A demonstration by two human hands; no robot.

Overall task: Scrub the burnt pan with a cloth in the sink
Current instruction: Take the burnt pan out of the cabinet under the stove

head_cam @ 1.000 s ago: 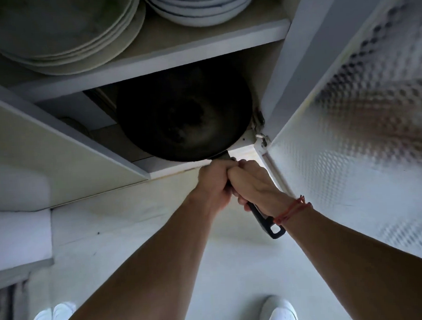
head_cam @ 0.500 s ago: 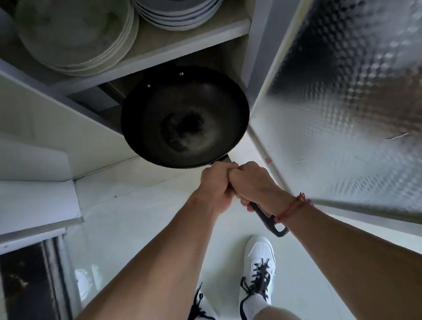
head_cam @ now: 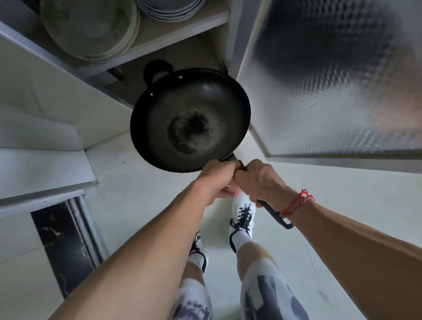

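Note:
A black burnt pan (head_cam: 154,118), wok-shaped with a dark scorched patch at its centre, hangs in the air just outside a low cabinet. Its long black handle (head_cam: 279,217) runs toward me, and a small loop handle sits on the far rim. My left hand (head_cam: 216,181) and my right hand (head_cam: 260,181) are both closed around the long handle, side by side near the pan's rim. A red cord is tied around my right wrist. No cloth and no sink are in view.
The cabinet shelf (head_cam: 174,37) above the pan carries two stacks of plates (head_cam: 93,24). The open cabinet door with patterned glass (head_cam: 334,67) stands close on the right. A white cabinet front (head_cam: 34,159) is on the left. My feet in white shoes (head_cam: 242,219) stand on the pale floor.
Both hands have drawn the pan out of the lower cabinet compartment toward me; its far loop handle now shows and the whole pan is clear of the shelf edge.

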